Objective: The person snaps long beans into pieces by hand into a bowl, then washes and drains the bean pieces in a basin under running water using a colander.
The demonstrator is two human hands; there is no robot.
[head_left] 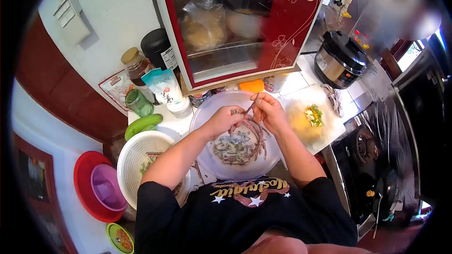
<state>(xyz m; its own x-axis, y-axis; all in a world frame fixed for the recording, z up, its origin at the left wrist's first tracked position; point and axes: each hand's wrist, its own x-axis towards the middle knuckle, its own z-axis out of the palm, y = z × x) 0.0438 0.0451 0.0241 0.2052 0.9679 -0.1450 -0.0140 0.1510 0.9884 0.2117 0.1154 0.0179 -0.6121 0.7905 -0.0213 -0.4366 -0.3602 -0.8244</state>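
Note:
Above a large translucent plastic bowl [202, 167], both of my hands are pinching a thin purplish long bean [251, 105]. My left hand [225, 121] is closed with its fingers curled round one part of the bean. My right hand [270, 112] holds the upper end between thumb and fingertips. Below them, whole long beans [261, 143] curve along the right side of the bowl. Short broken bean pieces [230, 151] lie on its bottom. My fingers partly cover the bean.
Left of the bowl stands a white colander [129, 157] with beans inside, partly behind my forearm. Behind it are a green gourd [143, 124], a green jar [139, 102] and a teal pouch [162, 85]. To the right are a cutting board [301, 124] with chopped vegetables, a pressure cooker [340, 59] and a stove [362, 146].

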